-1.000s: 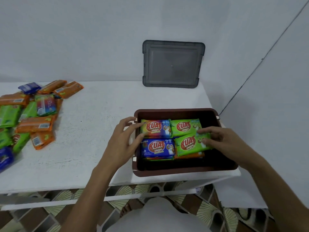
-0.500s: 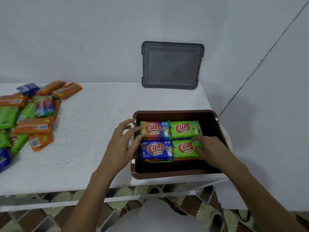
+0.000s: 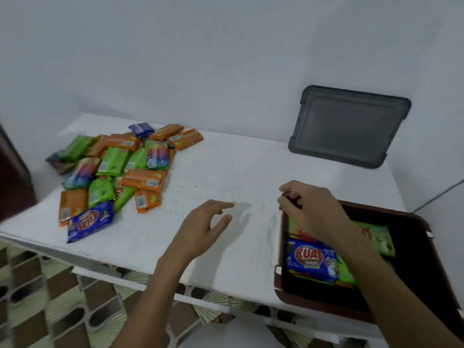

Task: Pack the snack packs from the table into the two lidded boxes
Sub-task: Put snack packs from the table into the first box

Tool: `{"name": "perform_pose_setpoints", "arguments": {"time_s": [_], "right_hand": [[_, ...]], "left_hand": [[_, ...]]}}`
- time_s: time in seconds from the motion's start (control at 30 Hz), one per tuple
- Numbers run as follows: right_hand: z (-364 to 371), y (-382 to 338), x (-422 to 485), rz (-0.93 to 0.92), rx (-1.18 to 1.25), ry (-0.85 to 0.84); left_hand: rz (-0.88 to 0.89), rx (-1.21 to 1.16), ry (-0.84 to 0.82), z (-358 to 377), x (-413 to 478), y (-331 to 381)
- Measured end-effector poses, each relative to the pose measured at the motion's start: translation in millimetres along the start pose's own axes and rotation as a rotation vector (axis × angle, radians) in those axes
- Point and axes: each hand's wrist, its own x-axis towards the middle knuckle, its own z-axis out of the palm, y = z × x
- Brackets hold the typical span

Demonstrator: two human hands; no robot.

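A brown box [image 3: 411,217] sits at the table's right front corner, holding several snack packs; a blue pack [image 3: 310,259] and a green pack [image 3: 376,237] show. My right hand [image 3: 311,209] hovers over the box's far left corner, fingers loosely curled with nothing in them. My left hand [image 3: 203,229] is above the bare tabletop left of the box, fingers apart and empty. A loose pile of orange, green and blue snack packs [image 3: 118,172] lies on the left of the white table [image 3: 226,172]. A blue pack [image 3: 89,221] lies nearest the front edge.
A grey lid [image 3: 349,126] leans upright against the wall at the back right. A dark brown object [image 3: 12,177] stands at the far left edge. Patterned floor tiles show below the table's front edge.
The view has swung left, bringing the whole pile into sight. My left hand has left the box rim and moved left over the table. My right hand has lifted off the green pack.
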Motion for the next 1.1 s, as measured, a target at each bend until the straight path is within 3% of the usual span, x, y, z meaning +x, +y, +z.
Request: {"name": "perform_pose_setpoints", "arguments": {"time_s": [0.17,0.3,0.43,0.63,0.8,1.1], "right_hand": [[39,-50,89,-0.111,-0.022,-0.006],[78,-87,171,-0.198,-0.132,-0.064],[122,-121,239,-0.252,-0.232,-0.197],[171,-158,310,-0.297,-0.355,-0.306],[192,-165,340,-0.353,-0.570,-0.330],[200,-160,348,-0.414,-0.619,-0.315]], "left_hand": [[-0.145,0.129,0.145,-56,16,-68],[-0.249,0.261,0.169,-97,40,-118],[-0.368,0.350,0.050,-128,58,-153],[-0.441,0.475,-0.284,-141,64,-182],[-0.400,0.481,-0.285,-143,64,-197],[-0.336,0.513,-0.287,-151,69,-203]]}}
